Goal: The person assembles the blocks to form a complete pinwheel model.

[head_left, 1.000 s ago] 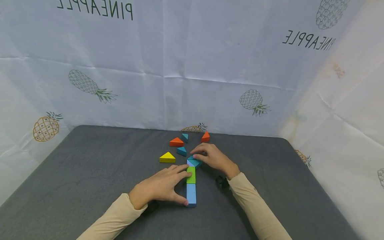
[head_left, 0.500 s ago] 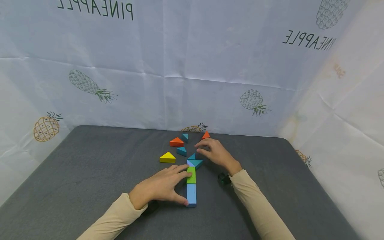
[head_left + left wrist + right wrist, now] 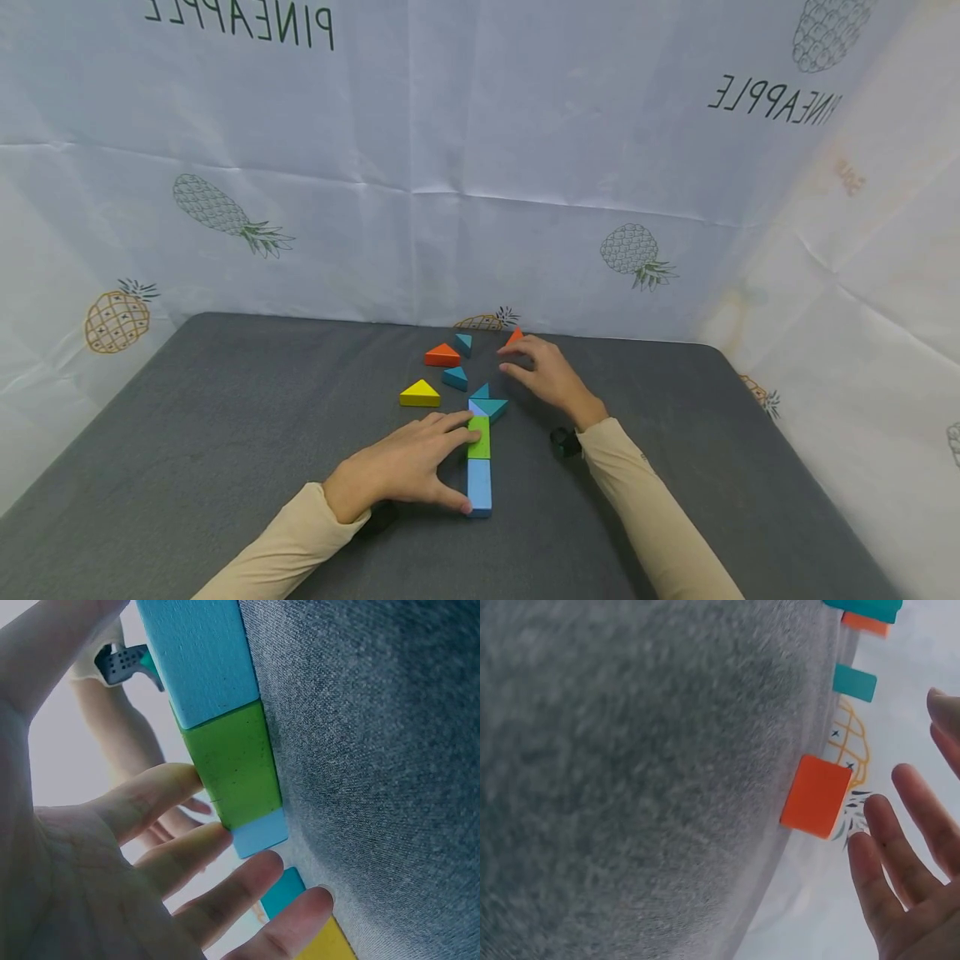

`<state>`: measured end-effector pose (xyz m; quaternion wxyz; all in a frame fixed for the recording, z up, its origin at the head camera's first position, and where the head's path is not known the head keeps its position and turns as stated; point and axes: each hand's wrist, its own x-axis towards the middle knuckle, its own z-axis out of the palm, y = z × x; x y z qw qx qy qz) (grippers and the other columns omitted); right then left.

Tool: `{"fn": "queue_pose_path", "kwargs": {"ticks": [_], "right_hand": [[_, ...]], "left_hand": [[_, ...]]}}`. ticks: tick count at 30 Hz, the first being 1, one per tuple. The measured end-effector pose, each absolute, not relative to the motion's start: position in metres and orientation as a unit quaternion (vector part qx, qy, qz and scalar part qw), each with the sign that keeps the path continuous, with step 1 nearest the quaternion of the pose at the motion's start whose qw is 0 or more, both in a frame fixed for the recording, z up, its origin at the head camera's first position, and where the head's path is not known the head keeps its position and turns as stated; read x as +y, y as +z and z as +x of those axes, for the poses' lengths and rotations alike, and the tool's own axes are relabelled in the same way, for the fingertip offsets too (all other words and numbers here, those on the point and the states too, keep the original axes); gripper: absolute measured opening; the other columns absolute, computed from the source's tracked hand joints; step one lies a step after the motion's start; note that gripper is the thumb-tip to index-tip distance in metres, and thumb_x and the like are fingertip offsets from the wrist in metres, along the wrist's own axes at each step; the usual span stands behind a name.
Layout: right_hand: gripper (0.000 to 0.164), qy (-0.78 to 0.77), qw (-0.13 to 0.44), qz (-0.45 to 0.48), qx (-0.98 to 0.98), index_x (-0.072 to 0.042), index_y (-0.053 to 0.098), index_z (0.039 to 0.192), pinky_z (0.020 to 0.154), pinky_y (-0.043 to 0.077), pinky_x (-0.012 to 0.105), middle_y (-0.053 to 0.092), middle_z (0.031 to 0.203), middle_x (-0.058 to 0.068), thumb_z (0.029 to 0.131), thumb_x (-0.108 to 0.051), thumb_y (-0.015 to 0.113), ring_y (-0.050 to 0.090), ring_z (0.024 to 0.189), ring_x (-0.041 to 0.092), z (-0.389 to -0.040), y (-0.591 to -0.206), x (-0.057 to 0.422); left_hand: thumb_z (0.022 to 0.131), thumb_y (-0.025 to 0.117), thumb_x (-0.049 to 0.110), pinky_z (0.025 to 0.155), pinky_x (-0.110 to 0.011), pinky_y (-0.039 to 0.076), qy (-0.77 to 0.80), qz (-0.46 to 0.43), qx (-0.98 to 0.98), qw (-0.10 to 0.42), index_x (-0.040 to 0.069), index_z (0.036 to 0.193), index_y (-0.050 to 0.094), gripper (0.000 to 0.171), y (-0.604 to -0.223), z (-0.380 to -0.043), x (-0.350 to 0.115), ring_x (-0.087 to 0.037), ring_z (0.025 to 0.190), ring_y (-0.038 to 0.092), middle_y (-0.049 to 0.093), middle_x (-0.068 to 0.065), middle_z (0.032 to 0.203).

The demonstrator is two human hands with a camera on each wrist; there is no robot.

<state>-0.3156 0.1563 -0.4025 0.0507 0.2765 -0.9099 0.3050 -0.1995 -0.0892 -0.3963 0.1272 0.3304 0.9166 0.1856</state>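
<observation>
A row of blocks lies on the table: a light blue rectangular block (image 3: 479, 485), a green block (image 3: 480, 447), a lavender-blue triangular block (image 3: 476, 408), a teal triangular block (image 3: 492, 407) and a smaller blue triangle (image 3: 482, 392). My left hand (image 3: 397, 462) rests along its left side. Its fingertips touch the green block, and the thumb reaches the light blue block's near end. Fairly straight fingers show in the left wrist view. My right hand (image 3: 547, 371) holds nothing. It hovers near the back orange-red triangular block (image 3: 514, 336), which it partly hides in the head view.
Left of the row's far end lie a yellow triangular block (image 3: 420, 394), a blue triangular block (image 3: 454, 378), an orange-red triangular block (image 3: 442, 356) and a teal triangular block (image 3: 463, 343). A pineapple-print cloth (image 3: 450, 250) hangs behind the grey table (image 3: 225, 433).
My right hand has let go of the small blue triangle at the row's far end and moved away, back and right, toward the orange-red triangular block. The left hand has stayed in place.
</observation>
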Motion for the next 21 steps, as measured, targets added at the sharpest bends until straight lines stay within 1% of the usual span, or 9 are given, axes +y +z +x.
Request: {"fn": "queue_pose_path", "kwargs": {"ticks": [4, 9, 15, 21], "right_hand": [[0.035, 0.305, 0.063, 0.268, -0.912, -0.007, 0.068, 0.124, 0.095, 0.05, 0.05, 0.064, 0.123, 0.01, 0.093, -0.023, 0.07, 0.062, 0.116, 0.029, -0.319, -0.405, 0.159], [0.038, 0.299, 0.08, 0.252, -0.917, -0.008, 0.067, 0.126, 0.102, 0.047, 0.053, 0.063, 0.127, 0.012, 0.091, -0.025, 0.073, 0.058, 0.122, 0.032, -0.324, -0.407, 0.161], [0.042, 0.293, 0.081, 0.227, -0.925, -0.011, 0.066, 0.128, 0.106, 0.044, 0.054, 0.06, 0.133, 0.014, 0.09, -0.028, 0.074, 0.055, 0.127, 0.034, -0.331, -0.41, 0.16], [0.047, 0.289, 0.074, 0.207, -0.932, -0.01, 0.063, 0.131, 0.107, 0.042, 0.056, 0.054, 0.14, 0.017, 0.09, -0.028, 0.075, 0.051, 0.131, 0.037, -0.336, -0.411, 0.161]], "left_hand": [[0.076, 0.076, 0.062, 0.112, -0.053, 0.038, 0.186, 0.332, 0.917, 0.124, 0.02, 0.147, 0.049, 0.086, -0.396, -0.2, -0.089, -0.032, 0.144, 0.037, 0.033, -0.006, 0.16], [0.077, 0.076, 0.063, 0.112, -0.053, 0.038, 0.182, 0.332, 0.917, 0.124, 0.02, 0.147, 0.048, 0.087, -0.397, -0.2, -0.089, -0.032, 0.144, 0.036, 0.033, -0.007, 0.16], [0.076, 0.076, 0.063, 0.111, -0.054, 0.038, 0.183, 0.331, 0.917, 0.126, 0.02, 0.147, 0.048, 0.087, -0.397, -0.2, -0.089, -0.032, 0.144, 0.036, 0.033, -0.006, 0.161], [0.077, 0.075, 0.063, 0.113, -0.054, 0.037, 0.181, 0.331, 0.917, 0.131, 0.021, 0.148, 0.047, 0.087, -0.397, -0.201, -0.089, -0.032, 0.145, 0.035, 0.031, -0.006, 0.161]]}}
